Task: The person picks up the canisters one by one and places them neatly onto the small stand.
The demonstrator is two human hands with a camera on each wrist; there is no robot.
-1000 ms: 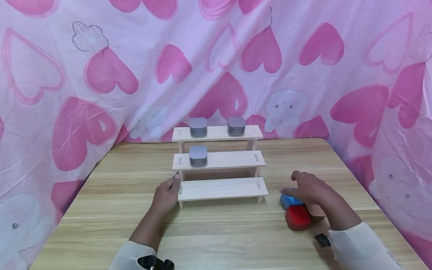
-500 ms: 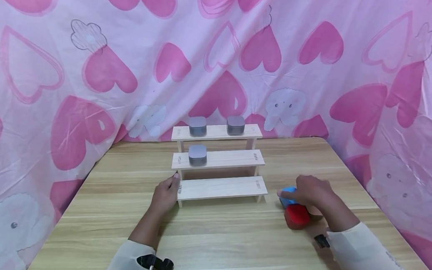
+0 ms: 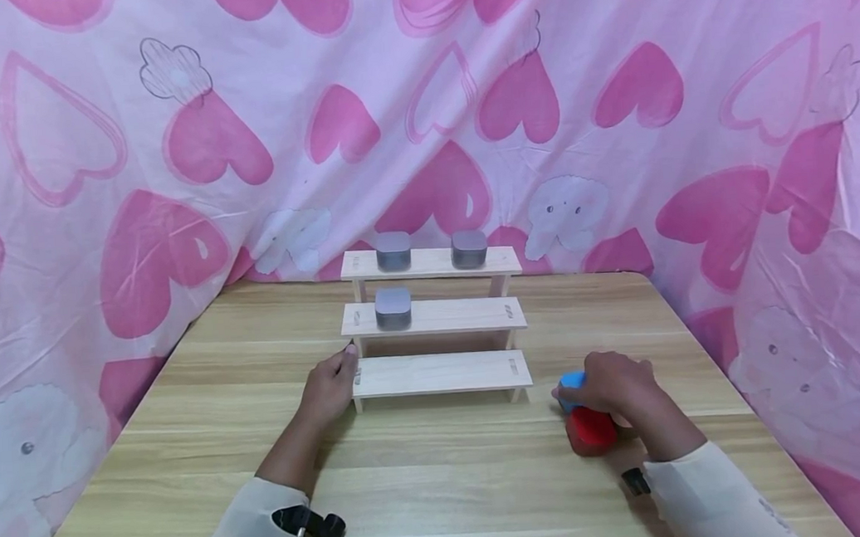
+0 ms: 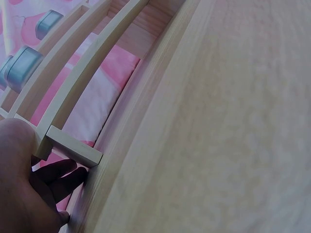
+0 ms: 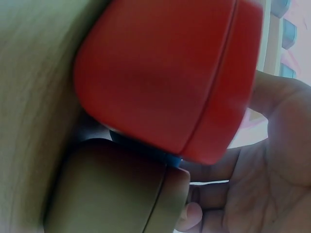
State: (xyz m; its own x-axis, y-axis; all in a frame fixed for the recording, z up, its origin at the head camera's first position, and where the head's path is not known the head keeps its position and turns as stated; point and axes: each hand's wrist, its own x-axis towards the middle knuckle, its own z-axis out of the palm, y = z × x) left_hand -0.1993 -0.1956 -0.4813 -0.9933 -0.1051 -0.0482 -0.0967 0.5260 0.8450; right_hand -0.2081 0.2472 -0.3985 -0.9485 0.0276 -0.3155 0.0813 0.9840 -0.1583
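Note:
My left hand (image 3: 329,384) grips the left end of a three-tiered wooden display shelf (image 3: 441,373), thumb up at the board, other fingers lower by the leg (image 4: 75,145). At the right, my right hand (image 3: 618,384) reaches over a blue lidded tin (image 3: 571,381), thumb on its left side and fingers round the far side, holding it. Just in front of that sits a red tin (image 3: 591,432) with rounded corners. A gold-brown tin (image 5: 107,189) stands beside the red one, mostly hidden under the hand in the head view.
Two grey tins, one left (image 3: 394,252) and one right (image 3: 469,250), stand on the top tier. Another grey tin (image 3: 393,309) is on the middle tier, towards its left. Pink heart-patterned cloth (image 3: 418,95) hangs round the wooden table (image 3: 445,484).
My right hand has come down from above the tins, its raised fingers closing round the blue one. The left hand keeps its hold on the shelf.

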